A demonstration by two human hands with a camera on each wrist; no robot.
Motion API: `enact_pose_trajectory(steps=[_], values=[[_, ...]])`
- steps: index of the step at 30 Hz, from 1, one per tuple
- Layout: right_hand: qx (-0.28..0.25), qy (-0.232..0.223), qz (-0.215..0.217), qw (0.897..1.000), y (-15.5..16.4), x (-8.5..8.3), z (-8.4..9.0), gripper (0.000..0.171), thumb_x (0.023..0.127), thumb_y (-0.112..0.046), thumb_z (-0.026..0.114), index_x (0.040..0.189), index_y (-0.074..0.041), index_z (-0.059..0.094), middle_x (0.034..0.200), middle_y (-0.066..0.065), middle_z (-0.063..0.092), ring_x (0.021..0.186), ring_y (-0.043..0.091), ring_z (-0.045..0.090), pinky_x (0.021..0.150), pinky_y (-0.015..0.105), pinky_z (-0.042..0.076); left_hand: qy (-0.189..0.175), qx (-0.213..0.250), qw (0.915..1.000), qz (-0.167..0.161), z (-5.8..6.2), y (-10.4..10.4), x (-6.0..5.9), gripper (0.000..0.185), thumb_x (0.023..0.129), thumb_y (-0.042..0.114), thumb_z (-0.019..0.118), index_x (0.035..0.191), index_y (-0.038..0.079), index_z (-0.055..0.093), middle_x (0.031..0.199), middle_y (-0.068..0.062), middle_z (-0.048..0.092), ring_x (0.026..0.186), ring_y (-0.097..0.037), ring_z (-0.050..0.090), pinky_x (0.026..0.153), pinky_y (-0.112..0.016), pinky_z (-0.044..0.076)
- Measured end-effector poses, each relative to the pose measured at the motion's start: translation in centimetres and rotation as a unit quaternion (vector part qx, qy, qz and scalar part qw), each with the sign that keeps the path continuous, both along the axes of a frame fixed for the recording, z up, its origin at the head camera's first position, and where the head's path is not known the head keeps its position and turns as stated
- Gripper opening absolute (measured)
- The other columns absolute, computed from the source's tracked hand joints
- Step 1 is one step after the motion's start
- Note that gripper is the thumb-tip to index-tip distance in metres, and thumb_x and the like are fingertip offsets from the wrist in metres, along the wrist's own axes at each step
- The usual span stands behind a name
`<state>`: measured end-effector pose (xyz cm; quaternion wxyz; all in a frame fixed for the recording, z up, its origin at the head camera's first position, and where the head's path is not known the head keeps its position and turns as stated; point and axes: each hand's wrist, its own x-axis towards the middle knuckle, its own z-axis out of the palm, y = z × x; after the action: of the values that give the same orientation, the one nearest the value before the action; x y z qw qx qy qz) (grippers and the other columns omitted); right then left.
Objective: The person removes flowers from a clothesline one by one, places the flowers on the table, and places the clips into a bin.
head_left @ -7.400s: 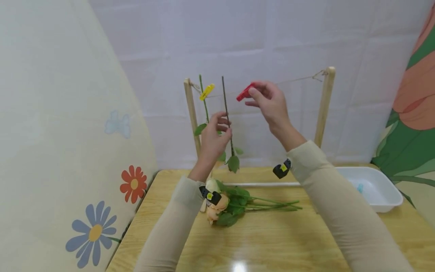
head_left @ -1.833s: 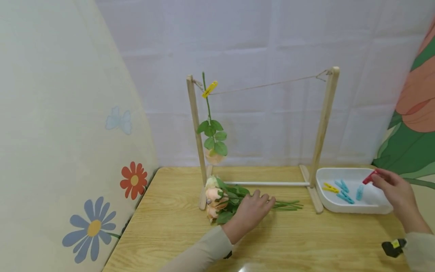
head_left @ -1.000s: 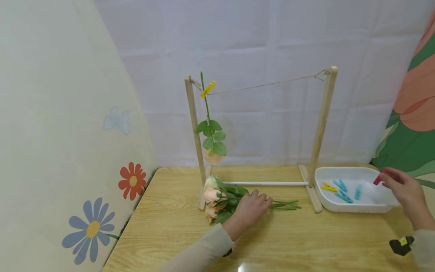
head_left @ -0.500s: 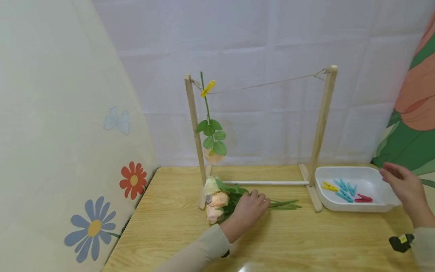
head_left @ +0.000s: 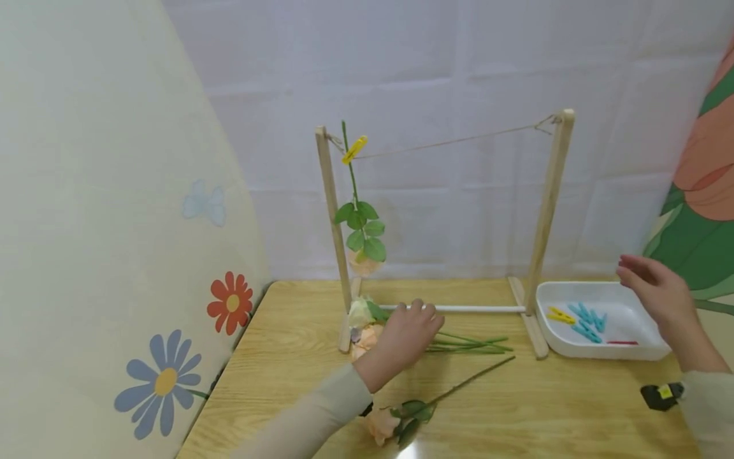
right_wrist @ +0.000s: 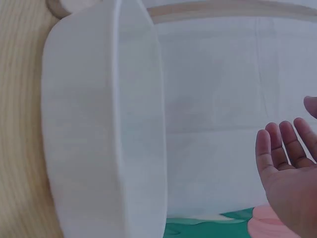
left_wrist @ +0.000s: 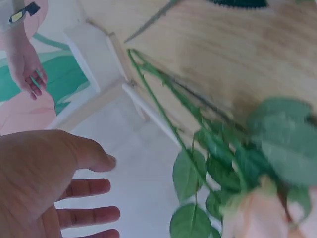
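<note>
My left hand [head_left: 401, 338] is over a bunch of peach and cream roses [head_left: 360, 313] lying on the table. In the left wrist view its fingers are spread and hold nothing, with the rose leaves [left_wrist: 190, 173] beside them. Nearer the front lies a single peach rose [head_left: 383, 426], its stem pointing right. My right hand [head_left: 659, 299], empty with fingers relaxed, is raised at the right end of a white tray [head_left: 602, 352]. Inside the tray are a red clothespin [head_left: 622, 343], a yellow clothespin [head_left: 561, 315] and several blue clothespins [head_left: 587, 331].
Behind the bunch stands a wooden frame [head_left: 547, 210] with a string [head_left: 453, 143] tied between its posts. Upside down on the string, a rose [head_left: 367, 229] hangs from a yellow clip [head_left: 354, 150]. A white rod [head_left: 476, 309] joins the frame's feet low down.
The right hand has let go of the red clothespin, which lies in the tray. A single rose now lies in front of the bunch; the left hand has shifted slightly left and back.
</note>
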<state>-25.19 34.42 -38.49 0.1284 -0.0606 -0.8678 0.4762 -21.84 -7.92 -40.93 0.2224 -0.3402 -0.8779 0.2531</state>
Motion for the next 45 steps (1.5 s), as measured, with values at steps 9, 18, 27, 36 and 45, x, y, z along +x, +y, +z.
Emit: enact_pose_trajectory(steps=[9,18,27,36,45], values=[[-0.045,0.028,0.056,0.997,-1.7,0.1,2.5,0.058,0.089,-0.042,0.057,0.139,-0.014,0.045,0.104,-0.027,0.049,0.090,-0.014,0.050,0.071,0.001,0.040,0.018,0.053,0.9982,-0.023,2.7,-1.8,-1.2,0.026,0.089,0.022,0.060,0.115,0.018,0.054,0.105,0.000,0.057,0.090,-0.019,0.056,0.069,-0.034,0.052],[-0.051,0.055,0.076,0.994,-3.2,-0.5,3.9,0.054,0.089,-0.036,0.059,0.136,-0.012,0.048,0.106,-0.025,0.053,0.092,-0.012,0.051,0.074,0.001,0.040,0.044,0.123,0.9908,-0.036,4.2,-2.9,-2.0,0.026,0.088,0.021,0.058,0.113,0.016,0.057,0.106,-0.001,0.060,0.089,-0.020,0.057,0.070,-0.033,0.053],[-0.052,0.071,0.099,0.991,-4.8,-1.1,5.1,0.050,0.090,-0.034,0.059,0.134,-0.012,0.050,0.112,-0.017,0.056,0.095,-0.009,0.053,0.076,0.002,0.042,0.034,0.203,0.9787,-0.003,5.6,-3.8,-2.3,0.032,0.083,0.019,0.064,0.115,0.015,0.060,0.111,-0.003,0.062,0.098,-0.025,0.059,0.077,-0.041,0.053],[-0.047,0.107,0.132,0.984,-6.4,-1.6,6.5,0.045,0.091,-0.029,0.059,0.131,-0.009,0.052,0.110,-0.017,0.057,0.097,-0.005,0.055,0.078,0.004,0.043,0.010,0.259,0.9657,0.013,7.1,-5.5,-3.0,0.039,0.081,0.018,0.066,0.120,0.014,0.059,0.118,-0.006,0.061,0.103,-0.027,0.057,0.077,-0.044,0.053],[-0.040,0.123,0.158,0.979,-7.8,-2.0,8.1,0.044,0.092,-0.028,0.057,0.132,-0.010,0.051,0.116,-0.008,0.059,0.100,-0.002,0.056,0.080,0.005,0.043,0.031,0.271,0.9616,0.025,8.2,-6.6,-3.7,0.040,0.083,0.020,0.065,0.121,0.011,0.059,0.119,-0.008,0.060,0.105,-0.029,0.056,0.084,-0.041,0.051]])
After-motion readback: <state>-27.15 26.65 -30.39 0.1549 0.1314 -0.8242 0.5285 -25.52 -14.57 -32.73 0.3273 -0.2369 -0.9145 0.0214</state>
